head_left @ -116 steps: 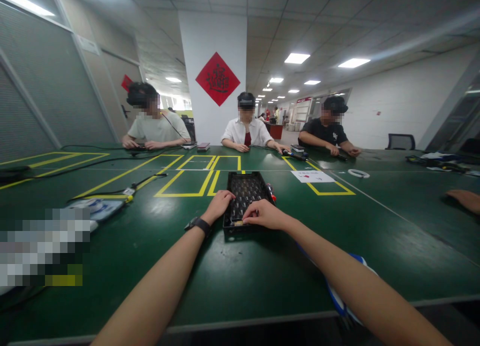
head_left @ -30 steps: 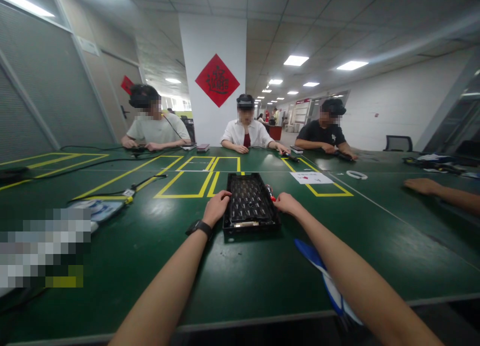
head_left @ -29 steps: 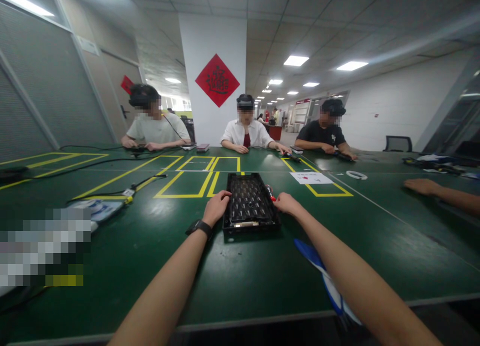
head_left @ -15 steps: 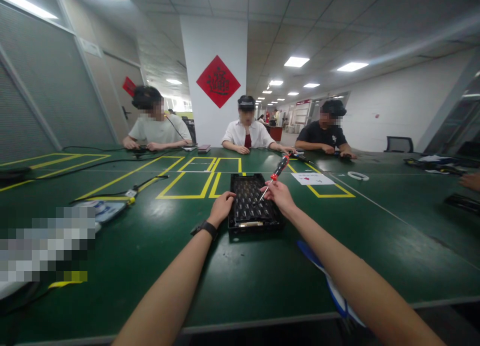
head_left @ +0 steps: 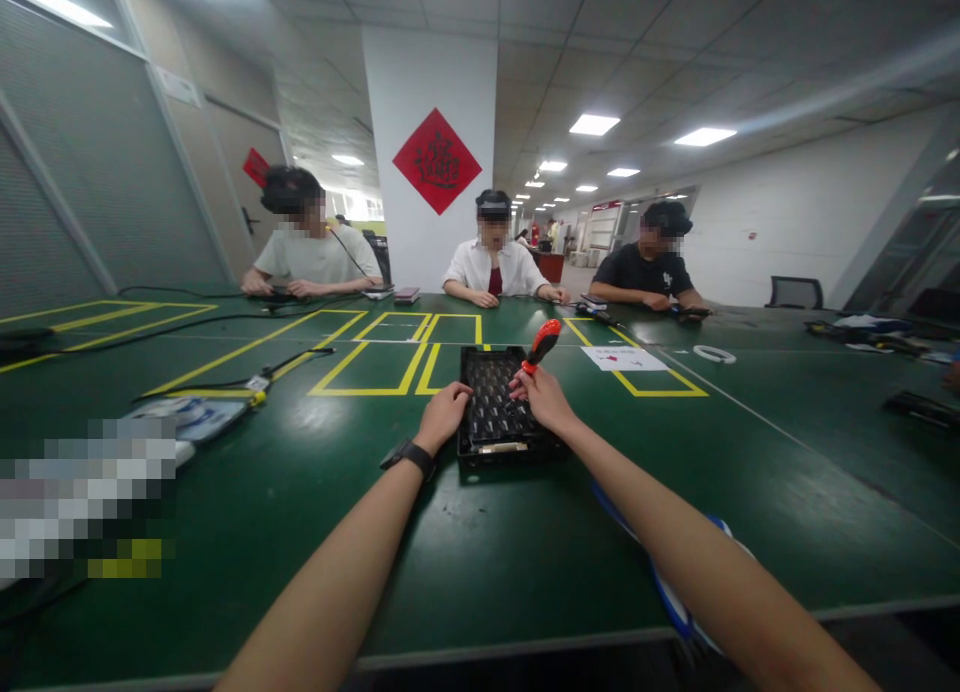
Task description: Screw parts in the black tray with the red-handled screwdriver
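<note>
A black rectangular tray-like part (head_left: 491, 442) with a gridded inside lies on the green table (head_left: 480, 562) in front of me. My left hand (head_left: 444, 415), with a dark watch on its wrist, rests against the part's left edge. My right hand (head_left: 543, 396) holds a red-handled screwdriver (head_left: 540, 344) tilted up to the right, with its tip pointing down into the part.
Three people sit across the table with small items before them. Yellow tape rectangles (head_left: 375, 367) mark the tabletop. A white paper (head_left: 625, 357) and a tape roll (head_left: 714, 353) lie at the right. A cable (head_left: 225, 384) runs at the left. A blue-white object (head_left: 675, 602) lies under my right forearm.
My right hand left the part's near edge, went to its right side, picked up the screwdriver and brought it over the part. My left hand stayed at the left edge.
</note>
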`<action>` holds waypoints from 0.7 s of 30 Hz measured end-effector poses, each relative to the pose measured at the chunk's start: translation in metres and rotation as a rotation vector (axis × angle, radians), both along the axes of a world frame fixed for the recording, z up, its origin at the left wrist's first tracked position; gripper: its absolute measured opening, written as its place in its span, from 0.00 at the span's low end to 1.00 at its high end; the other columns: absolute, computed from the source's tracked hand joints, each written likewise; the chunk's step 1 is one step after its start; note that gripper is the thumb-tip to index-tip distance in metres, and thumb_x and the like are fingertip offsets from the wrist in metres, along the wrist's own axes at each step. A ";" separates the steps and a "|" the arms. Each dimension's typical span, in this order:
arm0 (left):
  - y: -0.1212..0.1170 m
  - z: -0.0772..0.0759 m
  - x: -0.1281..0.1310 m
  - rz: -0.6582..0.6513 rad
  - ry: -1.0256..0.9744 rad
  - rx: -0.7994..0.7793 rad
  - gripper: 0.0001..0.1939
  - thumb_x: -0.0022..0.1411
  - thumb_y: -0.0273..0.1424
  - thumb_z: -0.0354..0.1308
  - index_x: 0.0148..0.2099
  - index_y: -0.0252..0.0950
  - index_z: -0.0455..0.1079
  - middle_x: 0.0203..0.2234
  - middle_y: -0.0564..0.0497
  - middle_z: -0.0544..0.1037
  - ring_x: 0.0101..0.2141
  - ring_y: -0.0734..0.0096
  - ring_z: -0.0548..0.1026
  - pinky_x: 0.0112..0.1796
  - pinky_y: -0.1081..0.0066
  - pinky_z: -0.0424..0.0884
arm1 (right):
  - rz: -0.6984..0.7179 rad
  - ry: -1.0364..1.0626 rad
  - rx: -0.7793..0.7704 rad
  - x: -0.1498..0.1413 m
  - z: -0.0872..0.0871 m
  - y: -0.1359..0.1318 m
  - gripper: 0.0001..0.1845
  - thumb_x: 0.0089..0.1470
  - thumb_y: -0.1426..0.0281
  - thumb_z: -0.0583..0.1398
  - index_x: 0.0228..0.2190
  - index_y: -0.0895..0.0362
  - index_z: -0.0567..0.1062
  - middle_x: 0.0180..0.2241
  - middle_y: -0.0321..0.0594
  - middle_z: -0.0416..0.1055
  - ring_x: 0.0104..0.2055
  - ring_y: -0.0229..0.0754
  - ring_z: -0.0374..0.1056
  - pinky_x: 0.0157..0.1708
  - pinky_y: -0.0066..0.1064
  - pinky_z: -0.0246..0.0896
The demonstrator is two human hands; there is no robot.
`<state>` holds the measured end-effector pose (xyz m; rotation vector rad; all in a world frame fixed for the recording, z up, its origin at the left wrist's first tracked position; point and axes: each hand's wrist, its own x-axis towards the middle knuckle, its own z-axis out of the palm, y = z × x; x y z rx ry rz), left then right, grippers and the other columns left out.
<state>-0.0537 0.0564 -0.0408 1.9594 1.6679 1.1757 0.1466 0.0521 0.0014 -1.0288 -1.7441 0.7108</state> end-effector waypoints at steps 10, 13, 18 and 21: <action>-0.006 0.000 0.002 0.017 0.011 0.064 0.14 0.56 0.29 0.43 0.37 0.36 0.70 0.37 0.48 0.74 0.40 0.67 0.68 0.43 0.67 0.62 | 0.010 0.005 0.028 -0.001 -0.002 0.001 0.09 0.55 0.66 0.47 0.29 0.58 0.63 0.28 0.38 0.69 0.23 0.32 0.68 0.25 0.25 0.63; -0.012 -0.001 0.002 0.050 -0.004 0.132 0.13 0.55 0.29 0.44 0.35 0.35 0.70 0.35 0.47 0.73 0.40 0.66 0.68 0.44 0.67 0.62 | 0.016 0.035 0.025 0.000 -0.002 0.000 0.10 0.55 0.65 0.48 0.29 0.58 0.63 0.28 0.38 0.69 0.23 0.32 0.68 0.25 0.25 0.64; -0.017 0.000 0.004 0.025 -0.057 0.143 0.11 0.53 0.26 0.47 0.36 0.35 0.70 0.34 0.48 0.73 0.38 0.67 0.68 0.43 0.66 0.63 | 0.017 0.074 0.035 0.001 0.000 -0.002 0.10 0.55 0.65 0.49 0.29 0.58 0.64 0.27 0.37 0.69 0.23 0.32 0.68 0.26 0.25 0.64; -0.020 0.005 0.005 0.007 -0.062 0.247 0.10 0.50 0.26 0.51 0.36 0.35 0.70 0.36 0.48 0.72 0.40 0.67 0.67 0.44 0.67 0.63 | 0.007 0.144 0.033 0.000 0.003 -0.006 0.11 0.54 0.63 0.49 0.30 0.58 0.64 0.27 0.37 0.69 0.23 0.32 0.68 0.26 0.26 0.64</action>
